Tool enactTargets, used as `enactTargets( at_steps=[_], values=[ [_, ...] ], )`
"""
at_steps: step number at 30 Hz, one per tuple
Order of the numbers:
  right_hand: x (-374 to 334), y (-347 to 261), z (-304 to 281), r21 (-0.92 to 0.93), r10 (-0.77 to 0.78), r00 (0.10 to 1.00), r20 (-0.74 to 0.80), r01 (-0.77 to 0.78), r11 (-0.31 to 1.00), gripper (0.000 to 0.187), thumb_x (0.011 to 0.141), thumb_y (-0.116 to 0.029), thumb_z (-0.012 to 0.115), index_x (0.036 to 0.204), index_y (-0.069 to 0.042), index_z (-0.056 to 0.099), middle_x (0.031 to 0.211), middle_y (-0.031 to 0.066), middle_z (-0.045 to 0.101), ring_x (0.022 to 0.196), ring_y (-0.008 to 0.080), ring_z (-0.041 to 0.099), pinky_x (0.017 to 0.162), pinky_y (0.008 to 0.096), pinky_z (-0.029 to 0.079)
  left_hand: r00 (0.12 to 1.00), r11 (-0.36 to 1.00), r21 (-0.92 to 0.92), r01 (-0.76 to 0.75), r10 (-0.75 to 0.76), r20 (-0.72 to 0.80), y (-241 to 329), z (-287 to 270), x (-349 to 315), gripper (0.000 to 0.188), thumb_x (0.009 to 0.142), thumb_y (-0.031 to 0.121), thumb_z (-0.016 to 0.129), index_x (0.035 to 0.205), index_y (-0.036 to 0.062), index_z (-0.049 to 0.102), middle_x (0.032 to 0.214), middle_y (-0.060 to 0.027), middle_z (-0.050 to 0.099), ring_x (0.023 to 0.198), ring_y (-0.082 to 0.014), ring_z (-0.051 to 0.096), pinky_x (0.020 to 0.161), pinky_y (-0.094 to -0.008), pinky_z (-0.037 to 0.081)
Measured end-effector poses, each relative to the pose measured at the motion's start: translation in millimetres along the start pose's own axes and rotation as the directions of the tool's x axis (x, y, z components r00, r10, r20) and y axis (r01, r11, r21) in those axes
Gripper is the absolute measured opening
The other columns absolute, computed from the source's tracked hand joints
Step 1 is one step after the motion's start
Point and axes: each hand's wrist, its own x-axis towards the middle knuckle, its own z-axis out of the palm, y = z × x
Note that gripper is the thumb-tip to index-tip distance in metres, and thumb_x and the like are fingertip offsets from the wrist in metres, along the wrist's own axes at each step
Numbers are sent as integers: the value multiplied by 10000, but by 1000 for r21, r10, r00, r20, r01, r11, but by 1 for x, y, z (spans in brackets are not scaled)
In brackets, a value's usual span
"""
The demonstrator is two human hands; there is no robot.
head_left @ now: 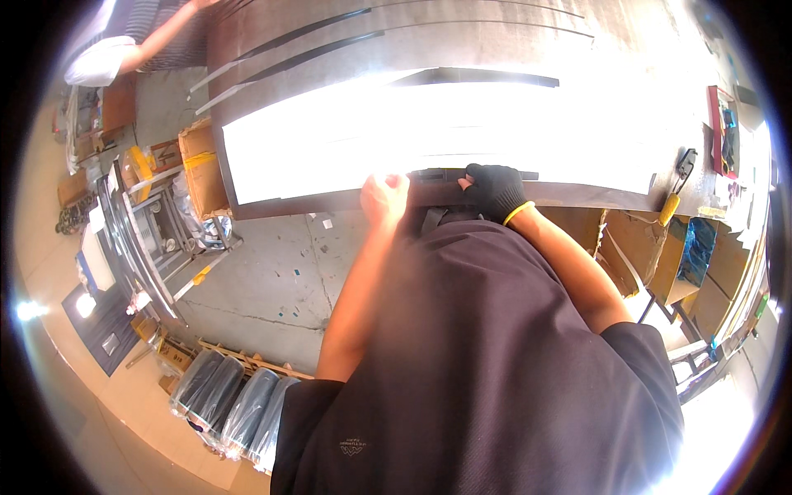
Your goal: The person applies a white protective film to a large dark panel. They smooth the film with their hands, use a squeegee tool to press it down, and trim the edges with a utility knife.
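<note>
Black knit covers my right hand [497, 190], a yellow band [519, 212] round its wrist and the thumb tip bare. My left hand [384, 198] is ungloved. Both are at the bench's near edge, a little apart, and between them a dark strip [433, 175] lies along that edge, running on past my right knuckles. My fingers are curled in on both hands, but with this glare I can't fairly tell whether either is clamped on the strip or only touching it. Just beyond, a white sheet [330, 157] covers much of the bench [318, 200], washed out by light. Long black strips [307, 60] lie toward the far left corner, ends poking past the left edge, near a co-worker's arm [167, 37]. A yellow-handled tool [670, 208] sits at the near edge toward the right corner.
</note>
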Motion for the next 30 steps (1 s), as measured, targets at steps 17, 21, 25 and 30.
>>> enactTargets(
  at_steps=[17, 21, 25, 30],
  values=[
    [-2, 2, 2, 1, -12, 1000, -15, 12, 1000, 319, 1001, -449, 680, 958, -147, 771, 900, 121, 789, 871, 371, 760, 768, 496, 573, 989, 989, 6, -149, 150, -12, 15, -5, -16, 314, 954, 337, 809, 910, 41, 714, 868, -114, 714, 857, -339, 708, 800, -482, 553],
    [-1, 0, 2, -19, 22, 1000, 12, -21, 1000, 321, 1008, -458, 679, 990, -150, 770, 913, 119, 792, 888, 367, 761, 781, 493, 573, 989, 989, 20, -144, 144, -27, 13, -2, -14, 327, 952, 350, 816, 912, 38, 727, 873, -111, 732, 845, -328, 717, 792, -476, 556],
    [-2, 0, 1, -7, -4, 1000, 7, 4, 1000, 316, 1020, -456, 673, 1017, -155, 768, 929, 114, 796, 898, 365, 762, 788, 493, 573, 989, 991, -9, -137, 137, -51, 5, 8, -10, 316, 950, 343, 813, 917, 37, 741, 868, -111, 749, 812, -329, 725, 775, -473, 562],
    [-2, -1, -1, -31, 5, 1000, 13, -5, 1000, 323, 1026, -454, 663, 1019, -150, 773, 935, 116, 797, 905, 369, 763, 792, 499, 575, 992, 991, -53, -120, 117, -46, 10, 7, -12, 306, 953, 335, 804, 918, 37, 744, 868, -118, 755, 798, -336, 729, 769, -472, 566]
  ],
)
